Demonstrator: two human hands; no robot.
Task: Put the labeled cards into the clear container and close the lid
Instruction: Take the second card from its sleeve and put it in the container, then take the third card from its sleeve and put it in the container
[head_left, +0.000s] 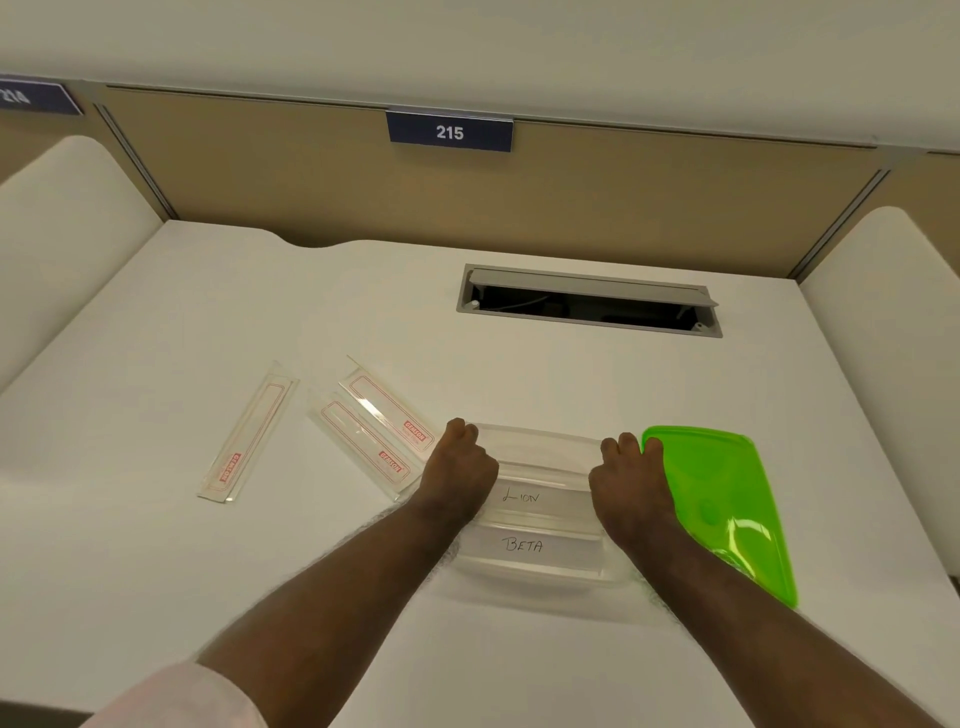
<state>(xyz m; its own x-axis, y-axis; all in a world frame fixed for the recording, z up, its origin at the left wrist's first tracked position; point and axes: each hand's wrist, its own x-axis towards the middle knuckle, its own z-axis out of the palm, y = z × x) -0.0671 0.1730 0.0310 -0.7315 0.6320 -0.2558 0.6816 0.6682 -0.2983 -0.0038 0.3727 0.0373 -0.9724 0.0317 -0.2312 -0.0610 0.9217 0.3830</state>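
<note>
The white desk (260, 597) fills most of the view, with a grey cable hatch (589, 301) set into it on the far right. Near the middle sits the clear container (540, 577), open, and touching its right side lies the green lid (727, 499), flat on the desk. To the left of the container lie three empty plastic sleeves: two side by side (371, 426) just beside it, one (249, 434) further left and apart.

Inside the container are two cards, one marked LION (522, 497) on the far side and one marked BETA (523, 545) nearer. So the cards seem to be in, and the lid is not yet on.

The left hand (457, 467) is curled over the container's left edge and the right hand (631, 480) over its right edge, fingers bent down; whether they grip the rim or press on the cards' ends I cannot tell.

The step in hand looks like settling the cards flat. To do it well, push both ends down evenly so neither card rides up on the wall, and check that no corner stands above the rim. Then bring the lid across from the right, square it with the rim, and press round the edge.
</note>
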